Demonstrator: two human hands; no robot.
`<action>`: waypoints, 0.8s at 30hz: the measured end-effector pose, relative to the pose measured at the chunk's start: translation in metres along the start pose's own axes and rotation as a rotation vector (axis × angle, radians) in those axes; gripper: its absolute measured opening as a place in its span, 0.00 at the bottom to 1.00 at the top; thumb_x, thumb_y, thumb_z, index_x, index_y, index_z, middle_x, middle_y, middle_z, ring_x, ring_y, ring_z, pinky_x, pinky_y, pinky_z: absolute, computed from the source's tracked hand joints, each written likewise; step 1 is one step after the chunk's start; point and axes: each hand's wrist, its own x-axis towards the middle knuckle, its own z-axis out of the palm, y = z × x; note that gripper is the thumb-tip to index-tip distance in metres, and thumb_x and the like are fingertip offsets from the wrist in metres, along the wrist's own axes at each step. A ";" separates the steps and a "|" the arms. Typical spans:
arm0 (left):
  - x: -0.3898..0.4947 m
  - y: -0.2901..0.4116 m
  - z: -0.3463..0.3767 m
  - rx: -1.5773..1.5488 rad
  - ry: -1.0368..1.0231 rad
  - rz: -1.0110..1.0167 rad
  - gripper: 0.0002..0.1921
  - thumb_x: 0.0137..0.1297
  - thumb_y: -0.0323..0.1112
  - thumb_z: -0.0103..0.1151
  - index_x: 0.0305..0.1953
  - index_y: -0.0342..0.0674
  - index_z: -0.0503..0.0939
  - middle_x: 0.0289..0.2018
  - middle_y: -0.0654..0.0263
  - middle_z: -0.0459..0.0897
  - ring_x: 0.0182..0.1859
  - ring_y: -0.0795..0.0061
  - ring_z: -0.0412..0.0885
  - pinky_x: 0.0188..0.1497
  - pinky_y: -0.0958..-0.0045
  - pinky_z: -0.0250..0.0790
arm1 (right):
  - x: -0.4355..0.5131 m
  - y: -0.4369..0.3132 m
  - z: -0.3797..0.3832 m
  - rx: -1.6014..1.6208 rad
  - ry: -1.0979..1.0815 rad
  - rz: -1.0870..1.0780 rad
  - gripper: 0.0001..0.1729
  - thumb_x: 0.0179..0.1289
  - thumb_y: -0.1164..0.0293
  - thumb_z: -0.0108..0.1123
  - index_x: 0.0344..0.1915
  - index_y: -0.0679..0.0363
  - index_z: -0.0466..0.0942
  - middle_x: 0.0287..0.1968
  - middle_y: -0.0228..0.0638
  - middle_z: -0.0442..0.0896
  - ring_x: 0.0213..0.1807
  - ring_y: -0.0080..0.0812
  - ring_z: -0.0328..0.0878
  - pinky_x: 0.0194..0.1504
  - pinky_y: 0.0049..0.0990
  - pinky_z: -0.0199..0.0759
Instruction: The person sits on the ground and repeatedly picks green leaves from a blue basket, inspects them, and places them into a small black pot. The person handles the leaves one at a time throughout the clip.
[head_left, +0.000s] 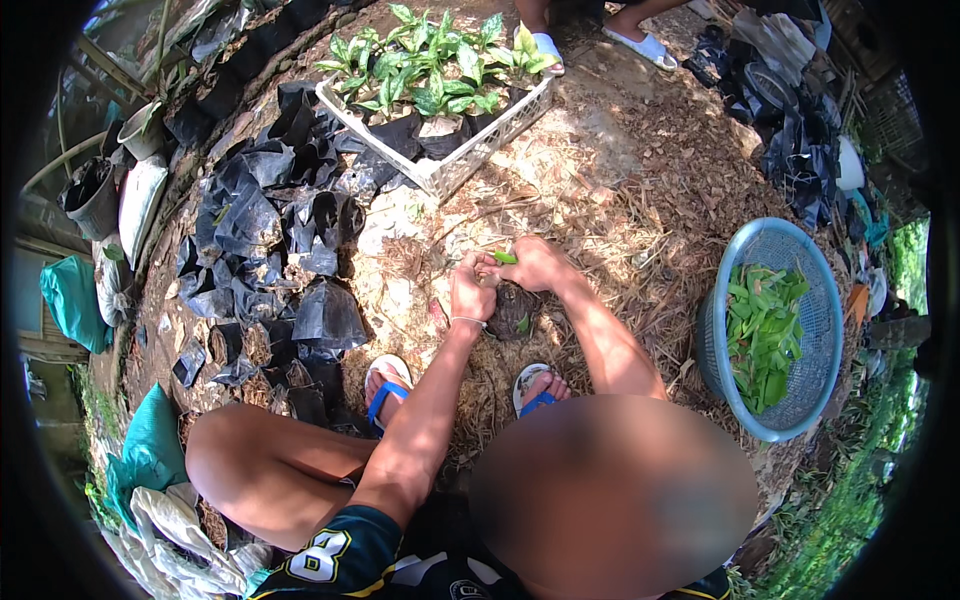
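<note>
My left hand (474, 289) and my right hand (534, 262) meet just above the ground between my feet. A small piece of green leaf or stem (505, 257) shows between them, pinched by the fingers; which hand bears it is hard to tell. Under my right hand stands a dark round bag or pot of soil (515, 311) with a small green leaf at its side. Ahead lies a pale plastic crate (442, 180) holding variegated leafy plants (442, 75) in black bags. A blue plastic basket (721, 330) at right contains cut green leaves (765, 337).
Many black plastic grow bags (259, 217), some filled, cover the ground at left. Teal sacks (75, 304) stand farther left. Another person's feet in light slippers (646, 49) are beyond the crate. Dark plastic bags (799, 142) lie at the far right. Straw and shavings cover the ground.
</note>
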 end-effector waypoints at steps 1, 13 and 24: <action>-0.001 0.002 0.001 -0.004 0.017 0.033 0.09 0.60 0.20 0.67 0.40 0.33 0.78 0.34 0.64 0.85 0.39 0.77 0.82 0.46 0.74 0.74 | -0.003 -0.003 0.002 -0.029 0.028 -0.027 0.25 0.66 0.55 0.67 0.39 0.71 0.85 0.41 0.54 0.88 0.44 0.47 0.86 0.49 0.44 0.79; -0.014 -0.005 -0.005 0.141 0.087 0.028 0.09 0.59 0.21 0.67 0.37 0.36 0.76 0.31 0.64 0.80 0.36 0.72 0.78 0.46 0.72 0.73 | 0.006 0.016 0.006 0.114 0.151 0.125 0.20 0.69 0.60 0.66 0.49 0.65 0.84 0.51 0.53 0.86 0.55 0.53 0.84 0.58 0.47 0.77; -0.013 -0.010 -0.018 0.076 0.113 0.223 0.13 0.71 0.35 0.64 0.51 0.35 0.85 0.45 0.59 0.90 0.48 0.69 0.86 0.57 0.67 0.74 | 0.010 0.046 -0.004 0.619 0.362 0.028 0.29 0.79 0.55 0.46 0.68 0.65 0.72 0.55 0.48 0.82 0.56 0.43 0.80 0.57 0.39 0.73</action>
